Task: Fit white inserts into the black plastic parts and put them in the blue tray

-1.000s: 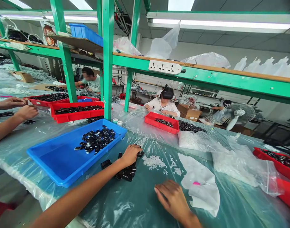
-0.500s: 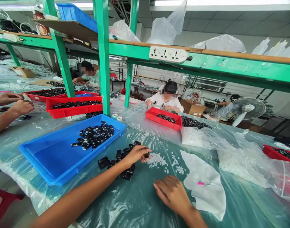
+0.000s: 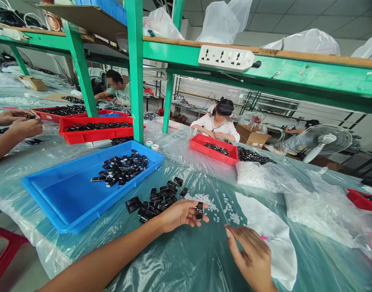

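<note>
My left hand pinches a small glossy black plastic piece between thumb and fingers, above the green table covering. To its left lies a loose pile of like black pieces. Tiny white bits are scattered just beyond the held piece. My right hand is low over the near edge of a white cloth, thumb and forefinger drawn together; anything between them is too small to make out. A pink-handled thin tool rests on the cloth, partly hidden behind that hand.
A blue tray with black pieces stands left. Red trays sit behind it, another red tray farther back. Clear bags of white bits lie right. A green shelf post rises ahead. Another person's hands work at far left.
My left hand has come toward me and to the right with the black piece, turning it into view. My right hand has moved right, over the cloth's edge, its fingers drawing together.
</note>
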The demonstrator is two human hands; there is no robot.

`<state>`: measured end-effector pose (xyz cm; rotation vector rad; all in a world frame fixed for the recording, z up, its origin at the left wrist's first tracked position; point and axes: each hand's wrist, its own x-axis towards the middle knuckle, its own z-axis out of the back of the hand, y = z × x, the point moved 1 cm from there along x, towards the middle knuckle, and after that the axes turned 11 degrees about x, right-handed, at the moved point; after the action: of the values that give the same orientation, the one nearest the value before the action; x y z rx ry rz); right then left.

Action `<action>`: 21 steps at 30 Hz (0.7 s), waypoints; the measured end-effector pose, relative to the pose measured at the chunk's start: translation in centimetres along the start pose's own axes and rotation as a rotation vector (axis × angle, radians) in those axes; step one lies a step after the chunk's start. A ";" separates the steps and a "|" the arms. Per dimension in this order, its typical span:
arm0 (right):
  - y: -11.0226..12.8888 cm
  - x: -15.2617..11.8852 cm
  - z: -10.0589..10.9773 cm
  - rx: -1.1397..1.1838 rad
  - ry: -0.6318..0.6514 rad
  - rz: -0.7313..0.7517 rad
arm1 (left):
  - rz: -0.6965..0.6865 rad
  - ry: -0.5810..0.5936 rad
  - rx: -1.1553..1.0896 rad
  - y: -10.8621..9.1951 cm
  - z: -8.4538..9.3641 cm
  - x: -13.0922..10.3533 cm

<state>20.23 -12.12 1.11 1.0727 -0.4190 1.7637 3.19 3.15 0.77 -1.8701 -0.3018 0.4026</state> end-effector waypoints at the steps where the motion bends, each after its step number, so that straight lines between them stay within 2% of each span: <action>1: -0.1 0.0 0.2 -0.019 -0.024 -0.002 | -0.002 0.002 -0.005 0.0 0.0 -0.1; 6: -0.5 -0.2 0.5 -0.057 -0.087 -0.051 | -0.029 -0.029 0.010 -0.4 -0.2 -0.6; 13: 0.1 -0.3 -0.6 0.008 -0.006 -0.027 | -0.012 -0.153 0.080 0.1 -0.2 -0.5; 21: 0.1 -0.4 -0.8 0.044 0.031 -0.022 | 0.017 -0.191 0.117 0.6 -0.3 -0.3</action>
<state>19.76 -11.84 0.37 1.0756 -0.3496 1.7744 3.03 2.57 0.36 -1.7242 -0.3826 0.5996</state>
